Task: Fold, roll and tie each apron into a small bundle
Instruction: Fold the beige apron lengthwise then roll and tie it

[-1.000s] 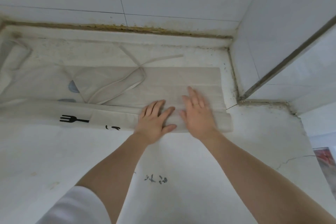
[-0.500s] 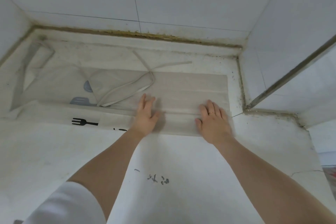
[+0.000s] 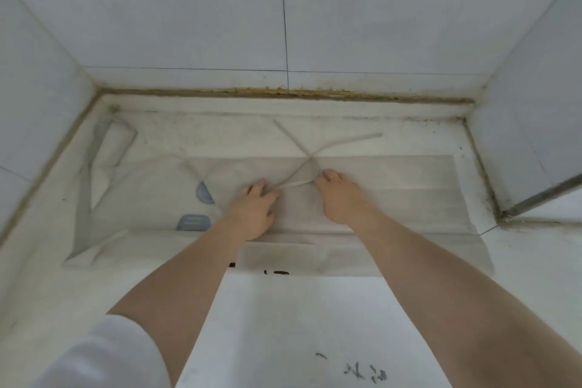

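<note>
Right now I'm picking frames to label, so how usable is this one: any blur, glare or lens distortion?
Head view: soft overall, with the left hand and right hand slightly smeared at the apron strap; wide-angle bending splays the tiled walls outward; light is flat and dim, shadows faint, no glare; pale fabric barely separates from the pale counter.

Soft, even, diffuse light is filling the frame, source unclear; whites are reading slightly blue-grey, no glare. Faint shadows are lying under both forearms. Wide-angle distortion is bending the wall lines at the edges, and slight motion blur is softening detail throughout
</note>
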`<action>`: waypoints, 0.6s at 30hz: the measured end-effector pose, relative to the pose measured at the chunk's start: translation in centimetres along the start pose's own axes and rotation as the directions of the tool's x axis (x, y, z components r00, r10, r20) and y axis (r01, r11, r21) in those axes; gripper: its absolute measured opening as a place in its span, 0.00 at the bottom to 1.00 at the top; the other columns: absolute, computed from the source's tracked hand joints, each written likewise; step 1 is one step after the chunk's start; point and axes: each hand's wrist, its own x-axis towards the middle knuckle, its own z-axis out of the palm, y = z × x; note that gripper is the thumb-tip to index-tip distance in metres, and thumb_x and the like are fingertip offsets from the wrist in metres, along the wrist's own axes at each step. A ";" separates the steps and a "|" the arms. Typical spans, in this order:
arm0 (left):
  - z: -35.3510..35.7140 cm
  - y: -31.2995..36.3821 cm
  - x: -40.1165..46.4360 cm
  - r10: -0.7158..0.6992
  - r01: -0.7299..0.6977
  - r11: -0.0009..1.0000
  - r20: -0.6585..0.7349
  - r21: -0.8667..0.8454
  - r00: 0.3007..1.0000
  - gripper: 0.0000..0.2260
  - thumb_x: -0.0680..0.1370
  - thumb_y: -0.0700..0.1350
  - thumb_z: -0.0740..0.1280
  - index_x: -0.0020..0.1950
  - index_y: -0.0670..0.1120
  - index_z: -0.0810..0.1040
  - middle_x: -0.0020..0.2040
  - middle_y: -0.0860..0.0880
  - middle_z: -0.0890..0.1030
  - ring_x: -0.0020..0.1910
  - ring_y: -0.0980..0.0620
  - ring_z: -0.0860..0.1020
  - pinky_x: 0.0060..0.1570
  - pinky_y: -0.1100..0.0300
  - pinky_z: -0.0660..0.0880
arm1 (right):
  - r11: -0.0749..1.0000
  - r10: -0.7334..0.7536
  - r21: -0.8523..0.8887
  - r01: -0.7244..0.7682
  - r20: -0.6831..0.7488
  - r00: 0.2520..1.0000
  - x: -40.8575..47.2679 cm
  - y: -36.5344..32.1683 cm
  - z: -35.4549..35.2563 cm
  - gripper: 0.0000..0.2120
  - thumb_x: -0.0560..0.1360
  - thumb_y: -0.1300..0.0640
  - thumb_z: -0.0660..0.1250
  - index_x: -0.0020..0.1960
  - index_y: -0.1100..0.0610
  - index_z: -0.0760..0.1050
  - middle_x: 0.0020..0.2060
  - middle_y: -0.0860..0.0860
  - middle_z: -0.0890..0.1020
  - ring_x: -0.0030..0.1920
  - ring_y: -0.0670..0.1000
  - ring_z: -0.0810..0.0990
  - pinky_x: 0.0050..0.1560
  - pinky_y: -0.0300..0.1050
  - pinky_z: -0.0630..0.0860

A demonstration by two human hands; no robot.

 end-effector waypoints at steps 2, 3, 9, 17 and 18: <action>-0.3 -0.9 0.9 0.001 -0.002 1.000 -0.042 -0.027 0.999 0.24 0.80 0.47 0.57 0.75 0.45 0.57 0.75 0.45 0.55 0.69 0.42 0.59 0.68 0.53 0.62 | 0.999 0.050 0.015 -0.051 0.028 0.998 1.4 -0.9 -0.5 0.27 0.77 0.65 0.54 0.74 0.53 0.57 0.73 0.55 0.58 0.71 0.58 0.59 0.65 0.54 0.67; -0.5 -1.6 1.5 -0.004 -0.001 0.997 -0.064 -0.073 0.998 0.24 0.80 0.46 0.58 0.75 0.43 0.58 0.74 0.45 0.57 0.68 0.42 0.61 0.67 0.53 0.64 | 0.998 0.068 0.015 -0.069 0.040 0.997 2.4 -1.4 -0.7 0.28 0.77 0.65 0.54 0.75 0.51 0.55 0.74 0.54 0.55 0.72 0.58 0.57 0.66 0.55 0.66; -0.7 -3.0 2.4 -0.038 -0.096 0.809 -0.215 -0.580 0.976 0.16 0.79 0.36 0.59 0.67 0.42 0.72 0.59 0.41 0.75 0.55 0.46 0.75 0.54 0.64 0.67 | 0.991 0.103 0.082 -0.108 0.065 0.993 5.5 -2.0 -1.9 0.28 0.77 0.64 0.58 0.74 0.53 0.56 0.73 0.56 0.55 0.63 0.62 0.72 0.60 0.54 0.71; -2.9 -4.1 3.0 -0.210 0.102 0.558 -0.021 -0.824 0.977 0.06 0.75 0.42 0.67 0.51 0.42 0.77 0.36 0.48 0.75 0.36 0.51 0.74 0.33 0.64 0.67 | 0.980 0.119 -0.163 -0.113 0.029 0.992 8.5 -2.7 -3.5 0.17 0.76 0.55 0.63 0.64 0.54 0.72 0.62 0.54 0.72 0.65 0.57 0.66 0.63 0.49 0.63; -2.7 -4.5 3.0 -0.187 0.083 0.704 -0.072 -0.706 0.980 0.05 0.76 0.42 0.66 0.45 0.41 0.78 0.38 0.47 0.74 0.39 0.49 0.74 0.34 0.61 0.64 | 0.980 0.111 -0.167 -0.104 0.033 0.993 8.3 -2.8 -3.7 0.16 0.76 0.56 0.62 0.63 0.54 0.72 0.61 0.55 0.72 0.64 0.57 0.66 0.62 0.49 0.63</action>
